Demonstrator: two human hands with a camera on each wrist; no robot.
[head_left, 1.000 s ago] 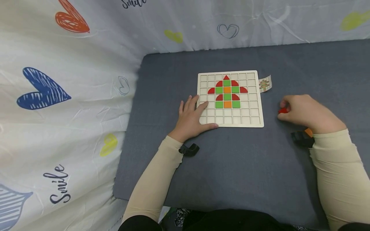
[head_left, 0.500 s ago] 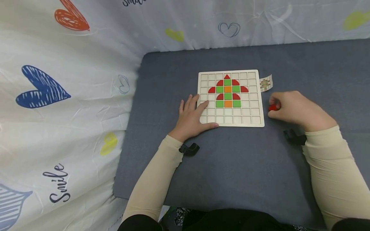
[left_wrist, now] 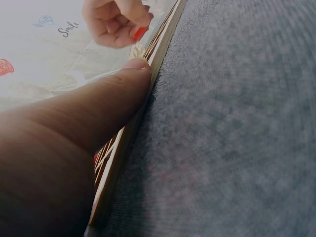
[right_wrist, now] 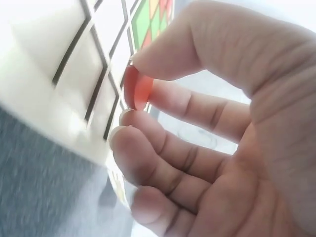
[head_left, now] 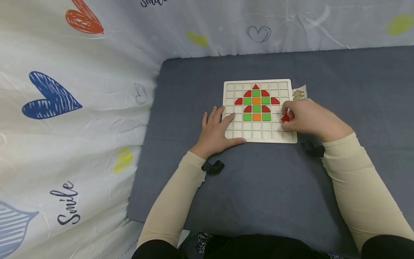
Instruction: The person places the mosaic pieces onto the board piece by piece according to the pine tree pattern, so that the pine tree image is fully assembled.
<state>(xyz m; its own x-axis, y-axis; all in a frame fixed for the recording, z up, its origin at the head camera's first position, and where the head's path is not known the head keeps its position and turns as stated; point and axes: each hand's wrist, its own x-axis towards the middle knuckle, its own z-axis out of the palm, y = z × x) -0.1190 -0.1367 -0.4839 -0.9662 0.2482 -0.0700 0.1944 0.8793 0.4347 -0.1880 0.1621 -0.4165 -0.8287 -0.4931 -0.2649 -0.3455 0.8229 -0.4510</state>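
Observation:
A pale square grid board (head_left: 257,135) lies on the grey table in the head view. Green and orange squares, red quarter-round tiles and a red triangle (head_left: 256,86) form a tree-like pattern in it. My left hand (head_left: 213,135) rests spread over the board's left side, its thumb (left_wrist: 111,96) along the near edge. Between thumb and index finger my right hand (head_left: 308,117) pinches a red tile (right_wrist: 138,89) over the board's right side. That tile has a curved edge; the fingers cover part of it. The other right fingers are loosely bent.
A small printed card (head_left: 299,92) sticks out past the board's right edge, partly hidden by the right hand. Grey cloth (head_left: 258,187) covers the table. A white printed curtain (head_left: 97,136) hangs along the left and far sides.
My right hand has moved left with the red tile, from the table beside the board to over its right edge. The left hand stays in place.

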